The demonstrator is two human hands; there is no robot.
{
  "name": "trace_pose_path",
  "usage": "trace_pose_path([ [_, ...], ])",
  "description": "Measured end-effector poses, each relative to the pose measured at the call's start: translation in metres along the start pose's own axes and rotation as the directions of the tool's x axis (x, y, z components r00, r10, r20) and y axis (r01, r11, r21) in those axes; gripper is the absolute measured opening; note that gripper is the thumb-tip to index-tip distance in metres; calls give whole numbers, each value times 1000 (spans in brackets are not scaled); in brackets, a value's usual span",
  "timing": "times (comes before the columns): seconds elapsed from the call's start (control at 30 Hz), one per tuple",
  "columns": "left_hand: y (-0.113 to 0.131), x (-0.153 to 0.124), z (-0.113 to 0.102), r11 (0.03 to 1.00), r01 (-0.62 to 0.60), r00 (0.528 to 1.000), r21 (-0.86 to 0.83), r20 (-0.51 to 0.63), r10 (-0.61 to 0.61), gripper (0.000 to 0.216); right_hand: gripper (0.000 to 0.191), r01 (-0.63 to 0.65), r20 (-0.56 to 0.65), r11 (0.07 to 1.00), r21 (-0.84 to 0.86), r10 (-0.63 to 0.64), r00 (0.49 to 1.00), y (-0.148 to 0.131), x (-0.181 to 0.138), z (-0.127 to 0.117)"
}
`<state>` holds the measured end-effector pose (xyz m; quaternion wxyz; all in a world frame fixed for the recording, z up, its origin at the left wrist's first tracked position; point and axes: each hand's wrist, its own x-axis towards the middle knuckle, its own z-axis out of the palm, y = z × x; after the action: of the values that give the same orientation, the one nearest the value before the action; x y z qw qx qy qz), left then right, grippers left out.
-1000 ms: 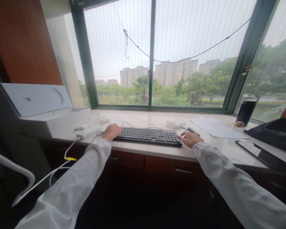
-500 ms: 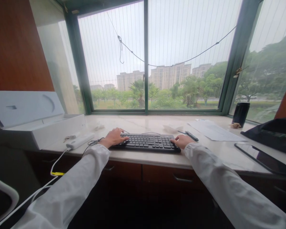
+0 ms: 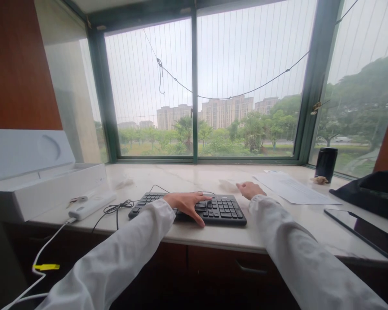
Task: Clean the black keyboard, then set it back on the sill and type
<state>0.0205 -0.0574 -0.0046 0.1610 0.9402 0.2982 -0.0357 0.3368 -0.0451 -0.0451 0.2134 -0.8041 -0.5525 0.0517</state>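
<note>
Keyboard [image 3: 223, 209] lies under the flat, open left hand [image 3: 189, 203], with the right hand [image 3: 250, 189] curled just behind it, contents unclear; shifting it likely needs both ends gripped.

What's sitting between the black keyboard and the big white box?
In the head view, a white oblong device and a tangle of black cable lie on the counter between the keyboard and the white box.

left hand [image 3: 188, 204]: moved from the left end of the keyboard [image 3: 228, 207] — now flat across its middle
right hand [image 3: 250, 189]: off the right end — now behind it, right of centre
</note>
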Motion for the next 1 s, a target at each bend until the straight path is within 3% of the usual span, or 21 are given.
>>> trace_pose_path([
  [0.1,-1,4,-5,1000,-4,999,15,47,4,116,50,-54,-72,998,38,57,996,1,11,-1],
  [0.3,-9,13,-6,999,-20,997,38,74,18,123,44,-11,-178,998,65,23,984,-13,24,-1],
  [0.53,-8,13,2,988,-142,989,68,-17,144,120,37,89,-171,996,5,-86,981,-10,34,9],
  [0.77,-10,17,-30,981,-183,983,-60,-1,184,111,33,90,-229,995,-46,-98,969,-2,36,10],
  [0.9,-21,22,-57,965,-148,974,-219,-204,103,101,30,108,-211,992,-60,-118,970,-5,33,10],
  [1.0,-27,22,-75,912,-179,906,-369,-423,7,94,28,110,-189,992,-63,-120,975,-7,30,9],
])
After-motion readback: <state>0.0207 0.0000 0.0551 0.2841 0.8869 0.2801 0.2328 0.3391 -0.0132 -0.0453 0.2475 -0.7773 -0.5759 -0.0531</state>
